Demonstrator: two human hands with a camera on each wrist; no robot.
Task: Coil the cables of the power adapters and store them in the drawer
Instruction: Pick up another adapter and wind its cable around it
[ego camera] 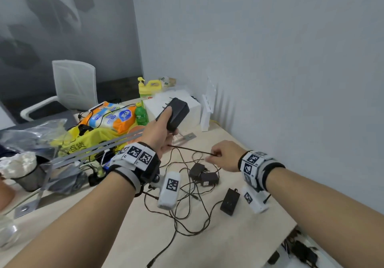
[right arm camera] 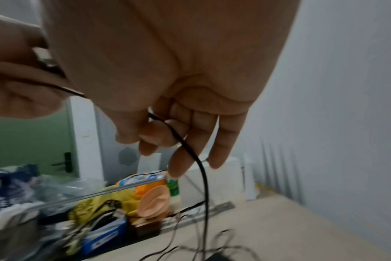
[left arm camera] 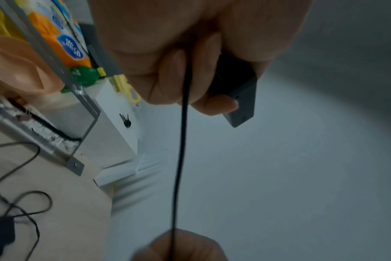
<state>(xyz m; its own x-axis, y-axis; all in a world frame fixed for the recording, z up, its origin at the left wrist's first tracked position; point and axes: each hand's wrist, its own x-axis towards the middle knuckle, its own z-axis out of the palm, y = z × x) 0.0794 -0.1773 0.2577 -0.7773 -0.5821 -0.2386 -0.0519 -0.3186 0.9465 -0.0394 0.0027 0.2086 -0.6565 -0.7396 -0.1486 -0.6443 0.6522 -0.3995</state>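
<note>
My left hand [ego camera: 161, 131] grips a black power adapter [ego camera: 176, 110] raised above the table, its plug prongs pointing up-left. The adapter's thin black cable [ego camera: 191, 149] runs taut from under that hand to my right hand [ego camera: 221, 155], which pinches it between thumb and fingers. In the left wrist view the adapter [left arm camera: 239, 98] sits in my curled fingers and the cable [left arm camera: 181, 159] stretches down to the right hand [left arm camera: 179, 247]. The right wrist view shows the cable [right arm camera: 190, 151] passing through my fingers and dropping to the table. No drawer is visible.
On the beige table [ego camera: 239, 247] lie two small black adapters [ego camera: 204, 175], a flat black adapter [ego camera: 229, 201] and several tangled cables [ego camera: 187, 209]. Behind stand a white box [ego camera: 185, 106], green bottle [ego camera: 141, 113], tissue pack [ego camera: 112, 117], yellow bag [ego camera: 91, 141], metal rails [ego camera: 93, 149]. More adapters lie on the floor [ego camera: 301, 251].
</note>
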